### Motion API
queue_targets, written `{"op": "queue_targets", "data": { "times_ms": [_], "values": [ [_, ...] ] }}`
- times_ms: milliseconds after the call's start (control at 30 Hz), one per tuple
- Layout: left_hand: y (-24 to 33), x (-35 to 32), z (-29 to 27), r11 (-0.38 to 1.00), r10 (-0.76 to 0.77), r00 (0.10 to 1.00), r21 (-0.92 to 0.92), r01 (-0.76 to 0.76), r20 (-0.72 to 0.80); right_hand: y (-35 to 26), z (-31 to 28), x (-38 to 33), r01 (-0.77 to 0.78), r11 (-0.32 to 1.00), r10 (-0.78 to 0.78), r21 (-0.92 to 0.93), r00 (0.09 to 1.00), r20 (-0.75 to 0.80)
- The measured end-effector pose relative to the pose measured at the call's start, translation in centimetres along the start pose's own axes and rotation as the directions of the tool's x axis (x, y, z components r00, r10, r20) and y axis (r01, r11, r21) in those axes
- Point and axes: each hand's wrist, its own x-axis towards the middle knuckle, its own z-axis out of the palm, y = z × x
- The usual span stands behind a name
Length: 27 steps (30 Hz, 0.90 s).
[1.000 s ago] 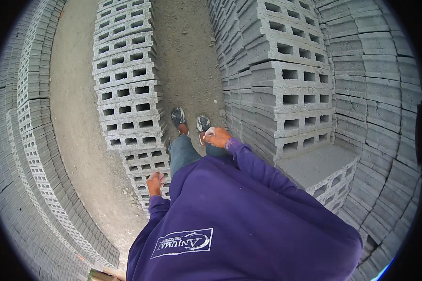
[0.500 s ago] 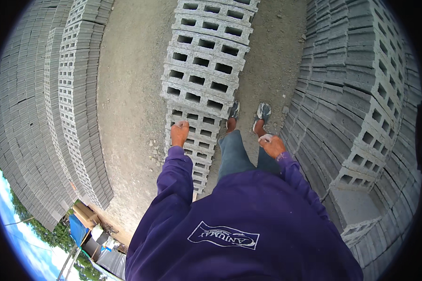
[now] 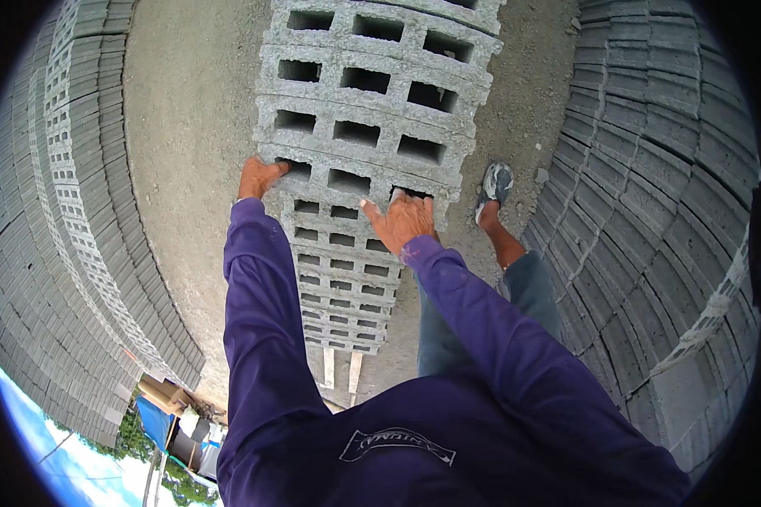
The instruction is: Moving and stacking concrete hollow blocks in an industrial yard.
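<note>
A grey concrete hollow block (image 3: 319, 179) with three rectangular holes is the nearest one in the upper tier of a row of blocks. My left hand (image 3: 261, 178) is at its left end, fingers hooked into the left hole. On the right side, my right hand (image 3: 404, 223) has its fingertips inside the right hole, with the thumb spread against the block's near edge. Further blocks of the same kind (image 3: 329, 131) stand tightly behind it. Closer to me, a lower tier of hollow blocks (image 3: 326, 225) runs down beneath my forearms.
Tall stacks of concrete blocks rise along the right (image 3: 634, 169) and the left (image 3: 25, 228). Gravelly ground (image 3: 186, 127) lies between them and the row. One of my feet (image 3: 495, 184) stands right of the row. Two pale wooden strips (image 3: 355, 372) stick out at the row's near end.
Both hands have moved forward onto the upper tier's nearest block, and their fingers have entered its outer holes. My right hand crossed leftward from beside my leg. The view has shifted closer to the row.
</note>
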Motion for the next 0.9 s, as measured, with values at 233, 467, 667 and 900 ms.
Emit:
{"op": "queue_targets", "data": {
  "times_ms": [233, 467, 667, 900],
  "values": [
    [0.7, -6.8, 2.3, 0.992, -0.014, 0.969, 0.116, 0.044, -0.246, 0.3, 2.2, -0.3, -0.326, 0.898, 0.354, 0.295, 0.934, -0.046],
    [10.3, -26.0, 7.6, 0.963, -0.224, 0.868, 0.035, 0.266, -0.443, 10.4, 0.2, -4.4, -0.316, 0.876, 0.391, 0.363, 0.908, -0.152],
    [10.8, -34.9, 8.3, 0.944, -0.253, 0.922, -0.283, 0.169, -0.293, 9.7, -11.5, -14.3, -0.180, 0.979, 0.196, 0.098, 0.961, -0.194],
    [20.2, -46.7, 4.2, 0.838, -0.072, 0.972, -0.541, -0.062, -0.224, 9.8, -25.4, -26.5, -0.012, 1.000, 0.011, 0.002, 0.834, -0.551]
  ]
}}
